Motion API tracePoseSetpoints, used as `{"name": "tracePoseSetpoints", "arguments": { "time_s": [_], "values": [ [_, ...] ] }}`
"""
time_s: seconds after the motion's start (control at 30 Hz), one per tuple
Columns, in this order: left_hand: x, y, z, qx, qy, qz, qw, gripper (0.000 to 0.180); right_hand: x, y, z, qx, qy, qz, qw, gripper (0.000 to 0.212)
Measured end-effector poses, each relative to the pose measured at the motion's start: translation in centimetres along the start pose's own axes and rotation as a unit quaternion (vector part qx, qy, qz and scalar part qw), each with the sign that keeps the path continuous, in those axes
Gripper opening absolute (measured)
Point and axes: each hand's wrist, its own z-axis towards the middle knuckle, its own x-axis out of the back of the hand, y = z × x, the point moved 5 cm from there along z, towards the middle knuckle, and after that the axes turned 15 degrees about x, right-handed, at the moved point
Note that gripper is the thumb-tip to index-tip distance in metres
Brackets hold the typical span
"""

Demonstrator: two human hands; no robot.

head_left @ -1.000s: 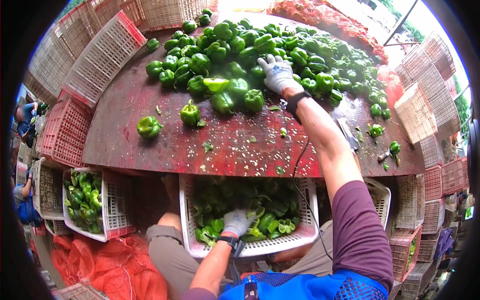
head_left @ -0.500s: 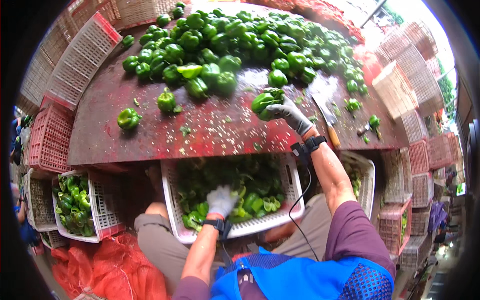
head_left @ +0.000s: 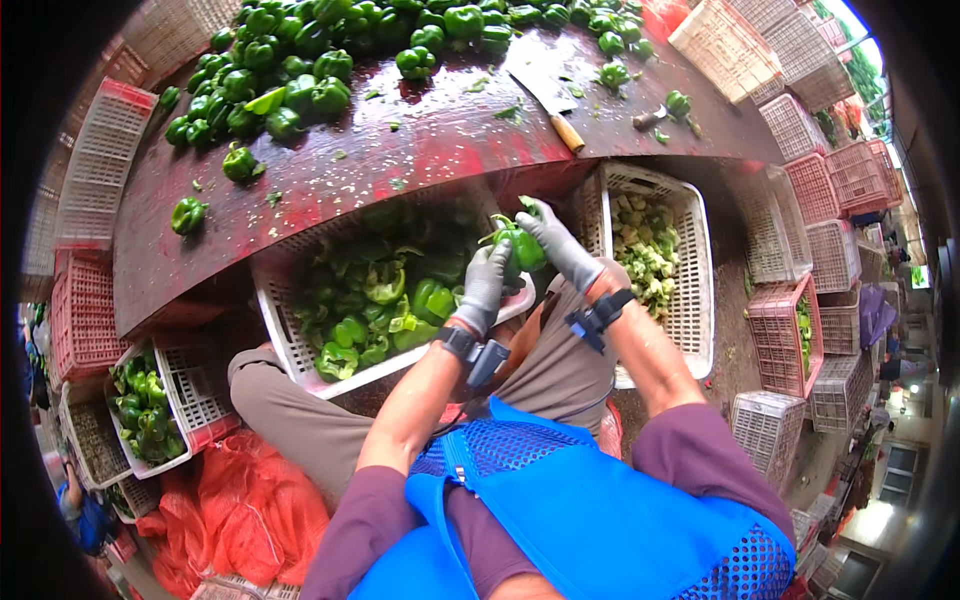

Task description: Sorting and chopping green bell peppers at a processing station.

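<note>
My left hand, in a grey glove, is closed on the near left side of a green bell pepper. On the other side, my right hand, gloved too, grips the same pepper, its fingers around the stem end. Both hands are in front of the table edge, over the right end of a white crate. Inside that crate lie cut-open green bell peppers. Part of the held pepper is hidden by my fingers.
A pile of whole bell peppers covers the far left of the red-stained table. A cleaver and a small knife lie on it. Another white crate holds pale green scraps. A red mesh sack sits at left.
My right hand has come down from above the table with the pepper. My left hand has risen out of the crate and taken hold of it too. The view has swung right.
</note>
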Motion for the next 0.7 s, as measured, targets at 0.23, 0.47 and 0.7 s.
{"name": "tracePoseSetpoints", "arguments": {
  "time_s": [0.23,0.47,0.7],
  "values": [
    [-0.7,-4.3,4.6,-0.156,0.226,0.4,0.874,0.055,0.8,2.4,-2.4,-0.037,0.112,-0.317,0.941,0.045],
    [0.1,-5.3,5.0,-0.148,0.237,0.389,0.878,0.05,-0.8,2.0,-0.6,-0.037,0.068,-0.397,0.915,0.039],
    [-0.9,-0.9,6.0,-0.094,0.215,0.388,0.891,0.046,1.2,5.1,1.7,-0.02,0.1,-0.398,0.912,0.042]
  ]
}}
